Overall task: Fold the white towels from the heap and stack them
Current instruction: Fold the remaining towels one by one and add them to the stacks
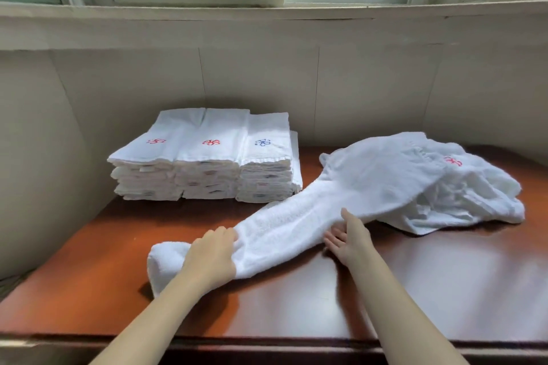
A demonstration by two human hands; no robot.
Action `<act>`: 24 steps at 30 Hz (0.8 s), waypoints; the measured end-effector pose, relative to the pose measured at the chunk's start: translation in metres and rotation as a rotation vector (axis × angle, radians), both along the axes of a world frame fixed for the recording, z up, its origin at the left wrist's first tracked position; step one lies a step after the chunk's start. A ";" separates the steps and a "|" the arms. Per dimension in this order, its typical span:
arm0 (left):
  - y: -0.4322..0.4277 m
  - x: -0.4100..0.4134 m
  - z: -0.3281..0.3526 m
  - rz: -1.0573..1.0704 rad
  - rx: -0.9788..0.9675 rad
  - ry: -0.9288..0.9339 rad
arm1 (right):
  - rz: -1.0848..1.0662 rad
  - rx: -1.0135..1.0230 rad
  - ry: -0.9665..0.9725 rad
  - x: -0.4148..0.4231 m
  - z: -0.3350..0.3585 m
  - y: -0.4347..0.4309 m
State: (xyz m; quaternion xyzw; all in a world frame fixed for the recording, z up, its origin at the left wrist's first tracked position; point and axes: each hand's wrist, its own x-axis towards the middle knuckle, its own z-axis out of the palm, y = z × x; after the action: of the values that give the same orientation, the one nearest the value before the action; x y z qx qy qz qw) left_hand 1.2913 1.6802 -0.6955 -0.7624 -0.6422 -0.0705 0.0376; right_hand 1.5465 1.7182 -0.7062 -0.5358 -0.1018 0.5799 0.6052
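Observation:
A long white towel (284, 225) stretches across the brown table (444, 281) from the near left up to the heap (439, 184) at the right. My left hand (212, 258) lies over the towel's near end, fingers curled on the cloth. My right hand (348, 238) is at the towel's lower edge near its middle, palm up, fingers straight and slipped under the cloth. The heap holds loose white towels, one showing a red embroidered mark. Three side-by-side stacks of folded towels (204, 157) stand at the back left.
A pale tiled wall (326, 83) runs right behind the table under a window sill. The wall also closes in the left side beside the stacks. The table's dark front edge (267, 344) is near me.

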 end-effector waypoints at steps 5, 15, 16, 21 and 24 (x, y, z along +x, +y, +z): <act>-0.022 0.022 -0.016 -0.270 0.312 -0.040 | 0.154 -0.131 -0.523 0.004 0.003 0.001; -0.046 0.054 -0.029 -0.252 0.271 0.112 | 0.710 0.357 -1.835 -0.020 -0.015 -0.012; -0.046 0.051 -0.029 -0.253 0.290 0.103 | 0.786 0.316 -1.930 -0.022 -0.019 -0.014; -0.025 0.028 -0.007 0.024 0.205 -0.011 | 0.892 0.215 -1.991 -0.019 -0.002 -0.022; 0.002 0.016 0.004 0.132 0.107 -0.188 | 1.077 0.172 -1.955 -0.022 0.014 -0.033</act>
State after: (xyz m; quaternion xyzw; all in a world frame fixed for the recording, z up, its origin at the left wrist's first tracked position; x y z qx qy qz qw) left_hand 1.3075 1.6826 -0.6911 -0.7055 -0.6869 -0.1732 0.0225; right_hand 1.5246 1.6855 -0.6918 -0.6036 -0.7920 0.0870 -0.0297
